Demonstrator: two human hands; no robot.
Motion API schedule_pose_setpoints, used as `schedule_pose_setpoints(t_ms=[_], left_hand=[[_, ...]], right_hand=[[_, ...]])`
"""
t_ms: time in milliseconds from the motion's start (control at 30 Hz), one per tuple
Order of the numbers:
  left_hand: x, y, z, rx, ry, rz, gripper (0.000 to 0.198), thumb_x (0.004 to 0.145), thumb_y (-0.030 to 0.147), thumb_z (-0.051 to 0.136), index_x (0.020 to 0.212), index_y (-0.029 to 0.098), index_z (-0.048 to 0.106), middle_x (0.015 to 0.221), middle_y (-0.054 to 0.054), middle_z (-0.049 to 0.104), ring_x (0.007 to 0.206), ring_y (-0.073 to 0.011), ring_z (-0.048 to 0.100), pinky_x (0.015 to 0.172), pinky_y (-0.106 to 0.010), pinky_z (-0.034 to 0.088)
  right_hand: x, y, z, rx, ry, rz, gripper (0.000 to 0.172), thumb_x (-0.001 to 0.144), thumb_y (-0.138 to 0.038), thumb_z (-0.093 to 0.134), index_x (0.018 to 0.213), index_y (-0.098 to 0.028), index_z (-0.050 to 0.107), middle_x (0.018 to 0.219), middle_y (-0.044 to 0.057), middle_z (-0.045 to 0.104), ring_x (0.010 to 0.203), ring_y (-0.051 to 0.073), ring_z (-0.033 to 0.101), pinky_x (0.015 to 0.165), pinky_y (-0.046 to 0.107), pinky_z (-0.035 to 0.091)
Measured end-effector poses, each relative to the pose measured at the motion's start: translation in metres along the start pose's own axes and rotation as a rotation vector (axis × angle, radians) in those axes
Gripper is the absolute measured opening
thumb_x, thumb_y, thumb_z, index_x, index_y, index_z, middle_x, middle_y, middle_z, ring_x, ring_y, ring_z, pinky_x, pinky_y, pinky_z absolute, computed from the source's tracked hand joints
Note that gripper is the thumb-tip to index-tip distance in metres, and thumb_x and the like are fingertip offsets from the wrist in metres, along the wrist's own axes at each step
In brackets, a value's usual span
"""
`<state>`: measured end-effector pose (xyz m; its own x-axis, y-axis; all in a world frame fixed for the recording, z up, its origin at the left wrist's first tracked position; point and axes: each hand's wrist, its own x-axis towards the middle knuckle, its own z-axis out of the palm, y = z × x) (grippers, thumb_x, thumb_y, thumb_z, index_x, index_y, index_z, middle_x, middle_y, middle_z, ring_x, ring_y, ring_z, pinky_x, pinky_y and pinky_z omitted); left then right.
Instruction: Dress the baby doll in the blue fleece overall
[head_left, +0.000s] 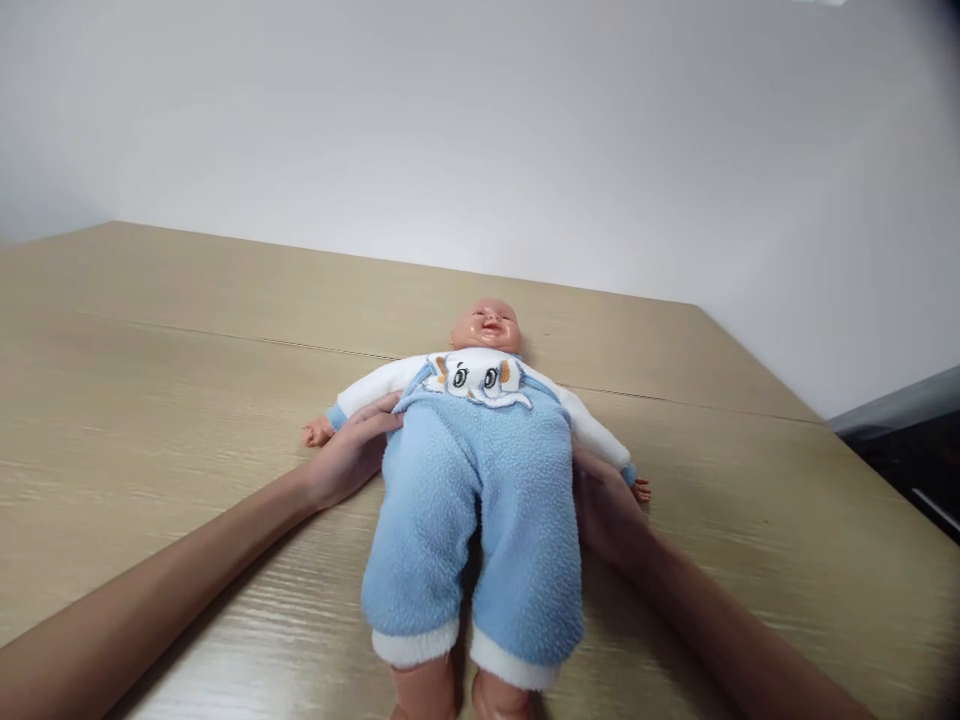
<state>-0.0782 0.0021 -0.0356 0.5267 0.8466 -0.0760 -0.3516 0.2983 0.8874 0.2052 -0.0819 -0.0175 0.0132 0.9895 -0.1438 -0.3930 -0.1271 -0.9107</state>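
The light, wood-grain laminate table (150, 330) fills the lower view, with a plain white wall (525, 120) behind it. From the lower left a bare forearm runs up to the left hand (349, 460), which rests against the side of the doll. Its fingers are stretched almost straight, with the tips laid on the waistband edge of the trousers. The thumb is hidden, so I cannot tell whether the hand pinches the cloth.

The plastic baby doll (480, 470) lies on its back near the middle of the table, head away from the camera and arms spread. Its head is smooth, glossy and bald. It wears a white long-sleeved top with blue cuffs and a stitched cartoon face on the chest. Its pale-blue fleece trousers (450, 510) are thick and nubbly, with white cuffs at the ankles. Bare plastic feet show at the bottom edge.

The right hand (604, 510) lies against the doll's other hip, just below the small plastic hand. Its fingers are tucked behind the trousers, so their spread and grip cannot be made out.

At the far right edge, beyond the table, sits a dark, flat-sided object (915, 450), too cut off to identify.
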Motion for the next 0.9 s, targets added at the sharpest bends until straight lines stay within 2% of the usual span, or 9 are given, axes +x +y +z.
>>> schedule_pose_setpoints(t_ms=[133,233,400,533,600,667,733,800,900], left_hand=[[0.001,0.004,-0.005,0.029,-0.031,0.044,0.036,0.086,0.042,0.083,0.112,0.018,0.077,0.110,-0.010,0.077,0.105,-0.0297,0.070,0.092,-0.038,0.052],[0.002,0.005,-0.005,0.087,0.005,0.102,0.034,0.085,0.046,0.085,0.105,0.019,0.075,0.098,-0.007,0.074,0.092,-0.0250,0.066,0.086,-0.037,0.050],[0.007,0.011,0.008,0.287,0.075,0.194,0.038,0.092,0.052,0.084,0.112,0.022,0.071,0.108,-0.005,0.074,0.104,-0.0233,0.066,0.096,-0.035,0.050],[0.006,0.015,0.009,0.523,0.118,0.163,0.042,0.098,0.062,0.074,0.110,0.022,0.069,0.105,-0.004,0.071,0.099,-0.0223,0.063,0.090,-0.032,0.049],[0.001,0.017,0.004,0.676,0.100,0.150,0.041,0.099,0.064,0.070,0.106,0.023,0.071,0.103,-0.003,0.071,0.103,-0.0252,0.062,0.094,-0.033,0.049],[-0.005,0.018,-0.003,0.773,0.071,0.142,0.041,0.099,0.065,0.069,0.103,0.025,0.074,0.106,-0.004,0.071,0.116,-0.0306,0.060,0.104,-0.035,0.047],[-0.009,0.018,-0.007,0.783,0.056,0.109,0.041,0.099,0.066,0.068,0.105,0.026,0.075,0.111,-0.004,0.073,0.128,-0.0340,0.057,0.113,-0.036,0.043],[-0.011,0.016,-0.007,0.726,0.047,0.066,0.041,0.097,0.065,0.072,0.109,0.026,0.075,0.115,-0.005,0.073,0.132,-0.0342,0.056,0.117,-0.037,0.041],[-0.009,0.006,0.001,0.450,0.051,0.038,0.045,0.095,0.061,0.077,0.123,0.026,0.073,0.120,-0.005,0.075,0.126,-0.0312,0.062,0.110,-0.037,0.048]], right_hand=[[0.000,-0.002,-0.007,0.055,-0.003,-0.050,0.023,0.081,-0.043,0.080,0.098,-0.030,0.074,0.098,0.003,0.081,0.116,0.035,0.073,0.101,0.049,0.061],[-0.003,-0.009,-0.008,0.028,-0.018,-0.115,0.013,0.087,-0.041,0.074,0.093,-0.029,0.072,0.103,0.003,0.079,0.118,0.033,0.070,0.105,0.046,0.057],[0.003,-0.018,-0.011,-0.095,-0.040,-0.111,0.014,0.092,-0.041,0.075,0.095,-0.028,0.069,0.094,-0.001,0.070,0.098,0.025,0.066,0.093,0.036,0.054],[0.011,-0.013,-0.027,-0.367,-0.032,-0.131,0.020,0.097,-0.049,0.076,0.098,-0.029,0.070,0.093,-0.002,0.068,0.092,0.024,0.060,0.095,0.035,0.051],[0.010,-0.010,-0.035,-0.569,-0.082,-0.186,0.026,0.097,-0.052,0.078,0.089,-0.028,0.071,0.091,0.000,0.067,0.095,0.026,0.060,0.103,0.038,0.049],[0.006,-0.009,-0.039,-0.666,-0.130,-0.225,0.029,0.096,-0.053,0.080,0.082,-0.029,0.071,0.090,0.002,0.069,0.105,0.030,0.062,0.117,0.041,0.044],[0.002,-0.006,-0.039,-0.614,-0.128,-0.208,0.025,0.096,-0.055,0.079,0.093,-0.031,0.077,0.103,0.004,0.076,0.128,0.033,0.061,0.130,0.042,0.033],[0.000,0.001,-0.033,-0.428,-0.083,-0.136,0.031,0.097,-0.058,0.076,0.114,-0.032,0.079,0.123,0.004,0.078,0.145,0.031,0.055,0.136,0.043,0.028],[0.001,0.011,-0.023,-0.105,-0.012,-0.009,0.045,0.094,-0.060,0.077,0.131,-0.034,0.074,0.138,0.003,0.077,0.149,0.031,0.056,0.133,0.048,0.038]])
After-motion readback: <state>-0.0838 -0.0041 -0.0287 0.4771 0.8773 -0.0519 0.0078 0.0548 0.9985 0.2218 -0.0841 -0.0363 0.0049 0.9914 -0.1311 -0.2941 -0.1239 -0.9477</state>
